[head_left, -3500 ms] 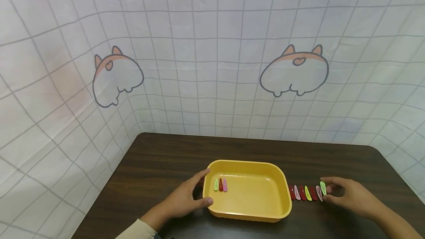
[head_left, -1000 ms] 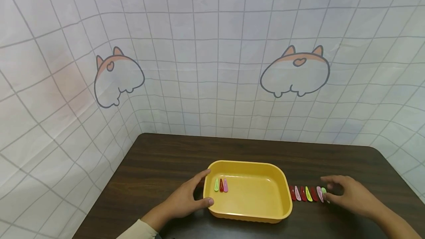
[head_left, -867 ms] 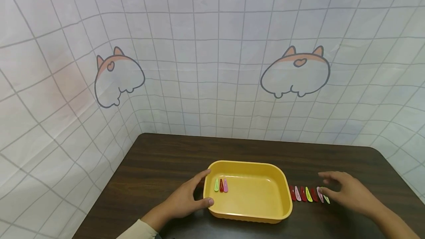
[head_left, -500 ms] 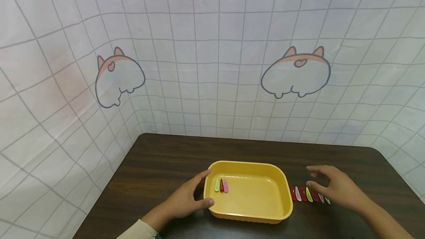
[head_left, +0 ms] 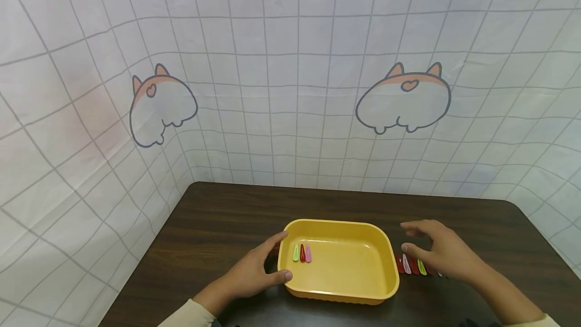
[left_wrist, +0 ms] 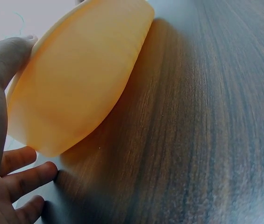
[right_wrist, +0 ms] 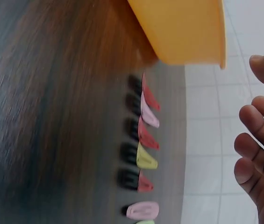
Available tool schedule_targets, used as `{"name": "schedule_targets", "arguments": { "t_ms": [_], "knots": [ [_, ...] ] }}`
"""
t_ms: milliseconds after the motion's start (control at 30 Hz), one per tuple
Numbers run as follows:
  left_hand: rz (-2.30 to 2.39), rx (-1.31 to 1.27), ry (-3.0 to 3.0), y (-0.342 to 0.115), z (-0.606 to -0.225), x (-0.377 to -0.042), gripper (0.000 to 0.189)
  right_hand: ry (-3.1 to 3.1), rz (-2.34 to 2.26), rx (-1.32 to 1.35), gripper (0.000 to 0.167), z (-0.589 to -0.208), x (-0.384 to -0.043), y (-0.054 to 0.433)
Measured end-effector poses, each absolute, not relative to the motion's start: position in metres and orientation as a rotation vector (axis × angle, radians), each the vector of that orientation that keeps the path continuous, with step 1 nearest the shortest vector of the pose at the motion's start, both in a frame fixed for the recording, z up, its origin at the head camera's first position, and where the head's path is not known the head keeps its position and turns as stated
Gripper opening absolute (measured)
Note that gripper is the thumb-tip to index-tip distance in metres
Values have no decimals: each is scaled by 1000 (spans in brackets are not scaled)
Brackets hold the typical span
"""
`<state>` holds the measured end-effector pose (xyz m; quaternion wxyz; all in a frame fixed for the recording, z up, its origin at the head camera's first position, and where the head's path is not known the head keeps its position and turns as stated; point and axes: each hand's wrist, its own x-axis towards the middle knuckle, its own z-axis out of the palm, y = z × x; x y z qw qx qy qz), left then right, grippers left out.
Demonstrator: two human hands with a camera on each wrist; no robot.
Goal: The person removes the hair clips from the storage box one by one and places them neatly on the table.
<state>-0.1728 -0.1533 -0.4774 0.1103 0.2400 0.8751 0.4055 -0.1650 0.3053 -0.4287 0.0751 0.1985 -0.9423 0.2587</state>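
Note:
My left hand (head_left: 251,271) holds the left end of a yellow plastic tray (head_left: 345,274), its thumb over the rim and its other fingers along the outer wall. Inside the tray, a green snap hair clip (head_left: 296,253), a red hair clip (head_left: 302,253) and a pink hair clip (head_left: 308,253) lie side by side at the left. Above the row of clips right of the tray hovers my right hand (head_left: 440,251), fingers apart and holding nothing. That row includes a pink clip (right_wrist: 149,112), a yellow clip (right_wrist: 146,158) and several red ones; its right end is partly hidden in the head view.
The dark wood-grain table (head_left: 236,216) carries everything. Behind it and along the sides hangs a white cloth (head_left: 290,115) with grey grid lines and cartoon corgi prints. In the right wrist view the row begins close to the tray's right end.
The right hand, earlier pinching the green clip at the row's right end, has let it go there and moved left toward the tray. The left hand and tray have stayed put.

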Motion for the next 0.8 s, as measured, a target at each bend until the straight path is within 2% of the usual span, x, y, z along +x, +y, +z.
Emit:
{"name": "schedule_targets", "arguments": {
  "t_ms": [800],
  "knots": [
    [1182, 713, 2575, -154, -479, -174, 87, -2815, 767, 738, 49, -428, -173, 268]
  ]
}}
